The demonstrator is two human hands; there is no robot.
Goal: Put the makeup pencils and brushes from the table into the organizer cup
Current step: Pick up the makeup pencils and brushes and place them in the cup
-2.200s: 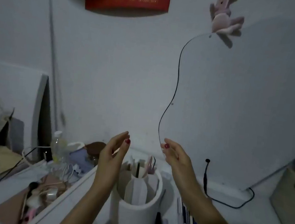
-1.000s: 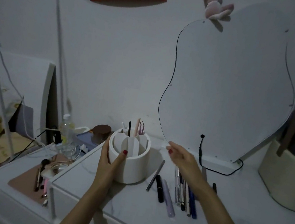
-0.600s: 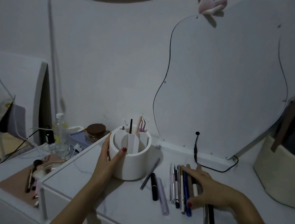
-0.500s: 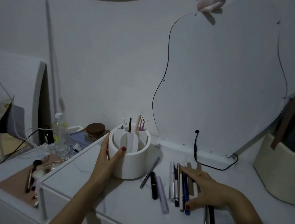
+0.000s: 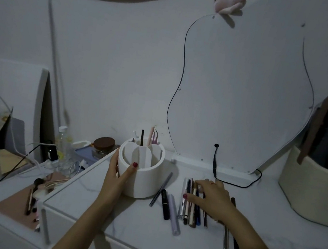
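A round white organizer cup (image 5: 145,181) with inner dividers stands on the white marble table (image 5: 130,221); a few thin tools stick up from its back compartments. My left hand (image 5: 117,173) wraps its left wall, thumb on the front. To the cup's right lies a row of makeup pencils and brushes (image 5: 190,209). My right hand (image 5: 211,196) lies flat over the middle of that row with fingers spread, touching several pencils but closed on none. A black pencil (image 5: 164,204) and a lilac one (image 5: 173,214) lie apart on the left of the row.
A curvy mirror (image 5: 243,92) leans on the wall behind, with a black cable (image 5: 234,183) at its base. A cream bag (image 5: 317,184) stands at the right. A lower shelf on the left holds a bottle (image 5: 63,145), a jar (image 5: 103,145), cords and a pink mat (image 5: 19,205) with brushes.
My right hand came down from the air onto the pencil row and has shifted slightly left along it. My left hand went to the cup and stays around it.
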